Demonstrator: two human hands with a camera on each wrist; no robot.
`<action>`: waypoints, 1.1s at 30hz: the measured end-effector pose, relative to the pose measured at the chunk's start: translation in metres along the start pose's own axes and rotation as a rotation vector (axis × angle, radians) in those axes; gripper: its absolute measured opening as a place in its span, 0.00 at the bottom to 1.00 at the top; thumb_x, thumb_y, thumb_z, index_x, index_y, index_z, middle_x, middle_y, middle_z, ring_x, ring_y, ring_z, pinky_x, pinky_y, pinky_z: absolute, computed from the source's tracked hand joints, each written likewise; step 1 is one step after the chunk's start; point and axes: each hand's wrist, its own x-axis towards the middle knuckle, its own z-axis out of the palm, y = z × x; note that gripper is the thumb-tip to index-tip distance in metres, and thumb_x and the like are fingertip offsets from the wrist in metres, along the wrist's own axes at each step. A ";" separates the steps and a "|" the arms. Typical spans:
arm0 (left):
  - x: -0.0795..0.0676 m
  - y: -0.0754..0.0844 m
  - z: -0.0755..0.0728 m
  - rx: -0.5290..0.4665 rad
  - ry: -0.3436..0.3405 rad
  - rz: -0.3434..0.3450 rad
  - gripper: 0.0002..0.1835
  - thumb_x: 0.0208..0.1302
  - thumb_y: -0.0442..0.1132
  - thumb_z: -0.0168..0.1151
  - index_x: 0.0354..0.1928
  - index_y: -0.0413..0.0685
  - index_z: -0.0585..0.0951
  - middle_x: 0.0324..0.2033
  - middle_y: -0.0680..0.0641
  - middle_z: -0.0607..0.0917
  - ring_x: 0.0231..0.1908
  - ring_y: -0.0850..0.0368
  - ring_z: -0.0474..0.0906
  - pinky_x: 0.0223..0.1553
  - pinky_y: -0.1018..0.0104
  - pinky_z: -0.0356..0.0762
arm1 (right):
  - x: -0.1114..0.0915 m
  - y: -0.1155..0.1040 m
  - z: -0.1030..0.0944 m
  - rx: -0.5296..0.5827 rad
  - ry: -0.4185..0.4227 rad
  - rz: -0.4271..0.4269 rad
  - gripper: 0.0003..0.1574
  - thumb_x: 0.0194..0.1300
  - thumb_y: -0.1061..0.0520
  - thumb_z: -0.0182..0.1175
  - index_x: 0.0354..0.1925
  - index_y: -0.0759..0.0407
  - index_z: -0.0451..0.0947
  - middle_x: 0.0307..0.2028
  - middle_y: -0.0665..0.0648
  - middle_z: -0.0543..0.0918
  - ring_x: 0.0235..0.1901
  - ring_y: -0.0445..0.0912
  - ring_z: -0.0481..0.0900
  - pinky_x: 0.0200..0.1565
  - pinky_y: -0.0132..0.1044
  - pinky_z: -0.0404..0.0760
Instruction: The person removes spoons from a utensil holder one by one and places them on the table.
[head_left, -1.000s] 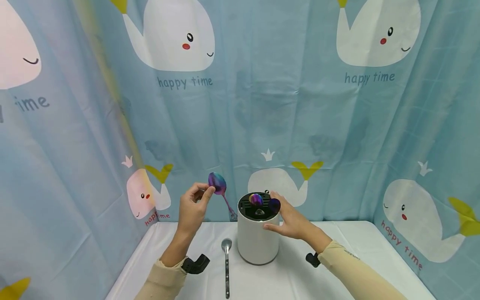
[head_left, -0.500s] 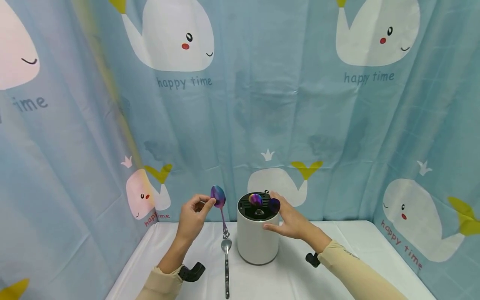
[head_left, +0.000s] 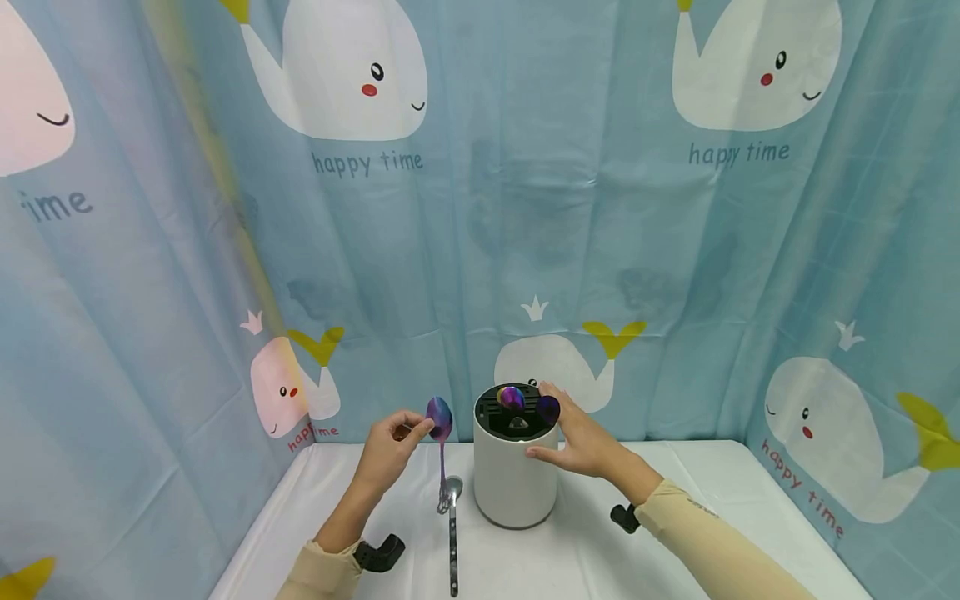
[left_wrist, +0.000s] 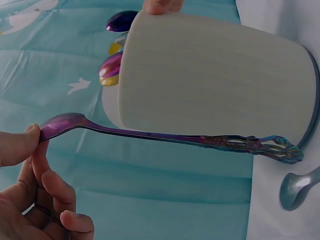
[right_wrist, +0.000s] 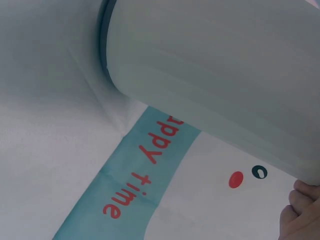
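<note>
My left hand [head_left: 388, 454] pinches a purple iridescent spoon [head_left: 440, 417] by the tip of its bowl between thumb and index finger. Its openwork handle hangs downward, left of a white cylindrical cutlery holder [head_left: 514, 483]. In the left wrist view, the spoon's ornate handle [left_wrist: 250, 145] shows against the holder's side. My right hand [head_left: 588, 443] grips the holder's upper right, thumb in front and fingers behind the rim. Iridescent spoons [head_left: 512, 400] stand bowl-up in the holder's black slotted top. Below the held spoon, a silver spoon with a dark handle [head_left: 453, 546] lies on the table.
A white cloth covers the table [head_left: 637, 542]. Blue curtains [head_left: 555, 208] printed with whales hang behind it and at both sides. Each wrist wears a black camera, such as the left wrist's camera [head_left: 380, 554].
My left hand has lowered the purple spoon, and its handle has swung from slanting right to nearly vertical, overlapping the silver spoon's bowl. My right hand and the holder have stayed put.
</note>
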 end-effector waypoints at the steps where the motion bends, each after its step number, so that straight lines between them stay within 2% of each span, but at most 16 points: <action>1: 0.000 -0.002 0.000 0.004 -0.003 -0.013 0.12 0.75 0.47 0.71 0.41 0.44 0.88 0.35 0.48 0.83 0.33 0.56 0.73 0.36 0.64 0.71 | 0.000 0.000 0.000 0.001 0.002 -0.003 0.72 0.67 0.27 0.70 0.85 0.64 0.47 0.84 0.66 0.52 0.84 0.62 0.50 0.76 0.64 0.58; 13: 0.000 -0.034 0.004 0.061 -0.029 -0.190 0.12 0.75 0.45 0.70 0.41 0.41 0.88 0.34 0.47 0.80 0.36 0.54 0.72 0.38 0.61 0.71 | -0.001 -0.003 -0.002 0.007 0.006 -0.011 0.71 0.67 0.28 0.70 0.85 0.65 0.47 0.84 0.68 0.52 0.83 0.62 0.50 0.76 0.64 0.59; 26: -0.001 -0.055 0.006 0.099 -0.078 -0.243 0.14 0.78 0.44 0.67 0.39 0.39 0.87 0.30 0.50 0.78 0.35 0.54 0.72 0.37 0.60 0.69 | 0.000 0.000 0.000 0.012 0.013 -0.010 0.72 0.66 0.28 0.71 0.85 0.65 0.48 0.84 0.68 0.53 0.83 0.62 0.51 0.75 0.65 0.59; 33: 0.000 -0.067 0.009 0.109 -0.084 -0.257 0.15 0.77 0.45 0.67 0.40 0.38 0.88 0.30 0.49 0.77 0.35 0.53 0.71 0.37 0.58 0.68 | 0.000 0.001 0.000 0.007 0.014 -0.023 0.71 0.67 0.28 0.70 0.85 0.66 0.48 0.84 0.68 0.53 0.84 0.62 0.49 0.78 0.63 0.55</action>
